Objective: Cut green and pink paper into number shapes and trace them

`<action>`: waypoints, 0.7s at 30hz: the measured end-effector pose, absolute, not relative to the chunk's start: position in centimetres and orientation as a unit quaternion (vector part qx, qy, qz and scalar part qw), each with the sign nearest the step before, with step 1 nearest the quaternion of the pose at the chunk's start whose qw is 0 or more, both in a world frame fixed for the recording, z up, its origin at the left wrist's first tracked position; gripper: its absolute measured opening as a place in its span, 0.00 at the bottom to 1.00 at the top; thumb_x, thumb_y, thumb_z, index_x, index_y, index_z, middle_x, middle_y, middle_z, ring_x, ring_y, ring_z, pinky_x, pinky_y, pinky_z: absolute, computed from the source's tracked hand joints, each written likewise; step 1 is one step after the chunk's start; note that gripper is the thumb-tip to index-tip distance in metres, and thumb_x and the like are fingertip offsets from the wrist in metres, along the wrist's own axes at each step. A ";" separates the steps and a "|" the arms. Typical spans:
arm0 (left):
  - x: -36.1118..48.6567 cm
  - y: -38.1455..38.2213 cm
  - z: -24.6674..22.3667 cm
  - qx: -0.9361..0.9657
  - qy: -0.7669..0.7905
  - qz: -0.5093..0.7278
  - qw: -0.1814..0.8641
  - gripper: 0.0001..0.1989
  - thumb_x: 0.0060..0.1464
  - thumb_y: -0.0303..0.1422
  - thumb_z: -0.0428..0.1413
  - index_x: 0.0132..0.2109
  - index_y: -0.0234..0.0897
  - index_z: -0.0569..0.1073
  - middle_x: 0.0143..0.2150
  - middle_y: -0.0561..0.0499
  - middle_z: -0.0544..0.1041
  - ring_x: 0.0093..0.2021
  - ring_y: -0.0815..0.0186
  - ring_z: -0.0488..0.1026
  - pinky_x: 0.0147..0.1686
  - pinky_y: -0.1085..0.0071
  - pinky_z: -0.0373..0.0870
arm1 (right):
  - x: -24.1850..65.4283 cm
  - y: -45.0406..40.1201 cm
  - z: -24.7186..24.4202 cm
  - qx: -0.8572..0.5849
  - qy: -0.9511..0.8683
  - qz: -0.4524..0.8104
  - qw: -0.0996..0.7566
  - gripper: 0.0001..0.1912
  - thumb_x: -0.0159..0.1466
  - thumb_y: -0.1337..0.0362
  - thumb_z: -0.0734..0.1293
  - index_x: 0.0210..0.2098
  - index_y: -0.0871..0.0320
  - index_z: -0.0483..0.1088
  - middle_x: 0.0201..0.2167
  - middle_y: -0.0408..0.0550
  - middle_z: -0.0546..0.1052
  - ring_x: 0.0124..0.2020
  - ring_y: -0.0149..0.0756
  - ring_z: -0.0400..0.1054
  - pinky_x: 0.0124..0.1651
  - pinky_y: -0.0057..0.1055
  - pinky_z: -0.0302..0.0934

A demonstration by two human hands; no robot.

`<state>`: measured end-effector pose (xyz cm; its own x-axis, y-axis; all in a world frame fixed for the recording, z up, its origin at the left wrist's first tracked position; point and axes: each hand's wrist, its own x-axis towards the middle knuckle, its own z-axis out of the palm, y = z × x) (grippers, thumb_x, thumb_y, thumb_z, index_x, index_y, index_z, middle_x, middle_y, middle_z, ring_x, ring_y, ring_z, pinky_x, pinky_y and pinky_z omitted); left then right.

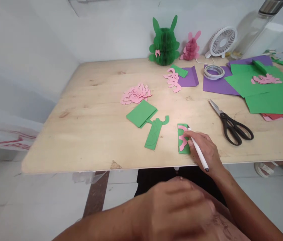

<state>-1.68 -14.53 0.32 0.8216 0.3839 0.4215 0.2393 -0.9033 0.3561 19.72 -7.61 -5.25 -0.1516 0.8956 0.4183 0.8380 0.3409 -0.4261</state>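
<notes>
My right hand (pixel 206 150) is closed around a white pen (pixel 200 154) at the table's front edge. Its fingers also rest on a curvy pink paper cutout (pixel 181 146), which lies over a small folded green paper piece (pixel 183 151). My left hand (pixel 179 211) hovers below the table edge, close to my body, blurred by motion; its fingers look bent, but I cannot make out whether they hold anything. Left of the pen lie a green strip with drawn curves (pixel 153 135) and a stack of green paper squares (pixel 141 113).
Black-handled scissors (pixel 231 125) lie to the right. Pink cutouts (pixel 136 94) are piled left of centre. Green sheets (pixel 274 100), purple paper (pixel 216 86) and tape rolls (pixel 214 72) sit at right. Behind stand a green paper rabbit (pixel 165 45), a pink one (pixel 191 48) and a fan (pixel 223 42).
</notes>
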 end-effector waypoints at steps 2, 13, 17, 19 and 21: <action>-1.1 -11.4 -1.3 0.930 0.152 0.295 0.161 0.10 0.60 0.31 0.51 0.47 0.43 0.73 0.48 0.49 0.78 0.48 0.62 0.74 0.44 0.62 0.76 | 19.7 -7.6 -5.2 -0.573 -0.760 0.051 0.303 0.13 0.69 0.67 0.57 0.51 0.54 0.66 0.43 0.48 0.80 0.43 0.39 0.74 0.48 0.37 0.64; -0.1 -7.8 -5.6 0.906 0.284 0.292 0.115 0.13 0.57 0.26 0.50 0.48 0.32 0.73 0.54 0.40 0.74 0.54 0.55 0.69 0.52 0.55 0.67 | 19.7 -7.8 -4.6 -0.567 -0.762 0.050 0.310 0.13 0.69 0.67 0.57 0.51 0.56 0.66 0.43 0.50 0.79 0.45 0.40 0.73 0.50 0.38 0.64; 0.2 -7.6 -5.7 0.911 0.294 0.267 0.109 0.14 0.58 0.27 0.49 0.50 0.33 0.72 0.56 0.41 0.73 0.56 0.55 0.68 0.54 0.55 0.65 | 19.7 -7.8 -4.5 -0.564 -0.756 0.051 0.326 0.13 0.68 0.67 0.58 0.51 0.57 0.66 0.44 0.51 0.79 0.47 0.40 0.73 0.50 0.37 0.65; 0.2 -7.6 -5.8 0.909 0.300 0.268 0.110 0.14 0.58 0.27 0.49 0.50 0.34 0.72 0.56 0.41 0.74 0.56 0.55 0.68 0.55 0.55 0.64 | 19.7 -7.9 -4.4 -0.572 -0.749 0.052 0.329 0.13 0.68 0.66 0.57 0.50 0.56 0.67 0.45 0.51 0.79 0.47 0.40 0.72 0.50 0.38 0.65; 0.2 -7.6 -5.9 0.906 0.302 0.273 0.113 0.15 0.58 0.27 0.49 0.50 0.33 0.72 0.55 0.41 0.74 0.56 0.55 0.68 0.54 0.54 0.64 | 19.6 -7.9 -4.4 -0.575 -0.745 0.053 0.332 0.13 0.68 0.66 0.57 0.49 0.56 0.67 0.45 0.51 0.79 0.47 0.40 0.72 0.50 0.38 0.65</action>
<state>0.18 -7.64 -5.93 0.6682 0.6092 0.4271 0.4858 -0.7920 0.3697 19.65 -7.92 -4.41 -0.1167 0.8932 0.4342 0.8223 0.3321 -0.4622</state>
